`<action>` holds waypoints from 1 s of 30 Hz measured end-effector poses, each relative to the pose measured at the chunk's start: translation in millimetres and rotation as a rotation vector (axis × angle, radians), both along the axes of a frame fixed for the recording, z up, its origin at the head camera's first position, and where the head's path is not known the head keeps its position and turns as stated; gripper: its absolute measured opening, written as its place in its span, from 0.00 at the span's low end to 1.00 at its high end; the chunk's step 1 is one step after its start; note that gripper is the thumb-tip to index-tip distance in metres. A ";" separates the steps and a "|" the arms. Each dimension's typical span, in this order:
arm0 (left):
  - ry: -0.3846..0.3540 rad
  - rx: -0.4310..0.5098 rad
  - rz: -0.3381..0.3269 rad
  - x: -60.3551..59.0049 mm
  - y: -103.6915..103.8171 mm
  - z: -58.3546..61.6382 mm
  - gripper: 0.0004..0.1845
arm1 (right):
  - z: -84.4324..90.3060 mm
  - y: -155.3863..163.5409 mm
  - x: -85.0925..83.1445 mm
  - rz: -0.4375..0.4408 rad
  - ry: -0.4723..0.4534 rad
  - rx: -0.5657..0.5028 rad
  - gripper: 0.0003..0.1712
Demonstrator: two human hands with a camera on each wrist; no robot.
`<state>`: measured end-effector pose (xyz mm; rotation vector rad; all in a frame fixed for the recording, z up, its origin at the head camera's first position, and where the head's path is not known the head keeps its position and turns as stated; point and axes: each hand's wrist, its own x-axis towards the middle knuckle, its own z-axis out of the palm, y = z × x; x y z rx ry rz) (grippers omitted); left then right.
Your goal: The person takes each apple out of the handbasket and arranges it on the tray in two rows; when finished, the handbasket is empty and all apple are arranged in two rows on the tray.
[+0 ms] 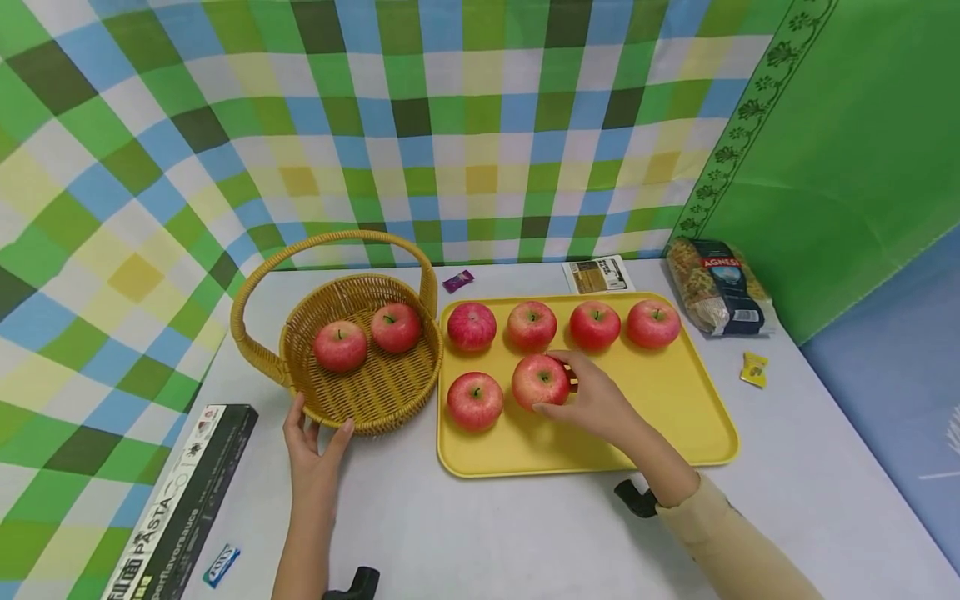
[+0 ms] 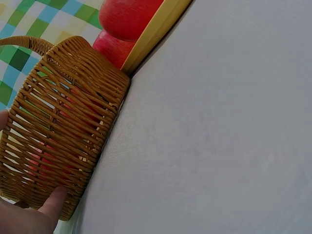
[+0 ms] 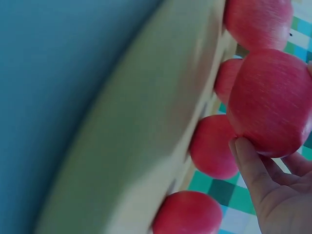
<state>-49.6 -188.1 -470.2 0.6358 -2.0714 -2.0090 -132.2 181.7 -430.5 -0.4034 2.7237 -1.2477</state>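
The right hand curls its fingers round an apple in the near row of the yellow tray. The left hand, fingers relaxed, touches the wicker basket wall. The smooth apple may slip from a shallow grip and roll onto the tabletop.

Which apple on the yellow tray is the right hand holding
The front-row apple nearer the tray's middle; the right hand grips it. The other five tray apples sit untouched.
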 end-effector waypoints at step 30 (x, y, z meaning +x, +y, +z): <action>0.035 0.006 0.003 0.9 0.4 -2.2 0.46 | -11.9 5.4 6.8 -0.020 -0.078 0.095 0.53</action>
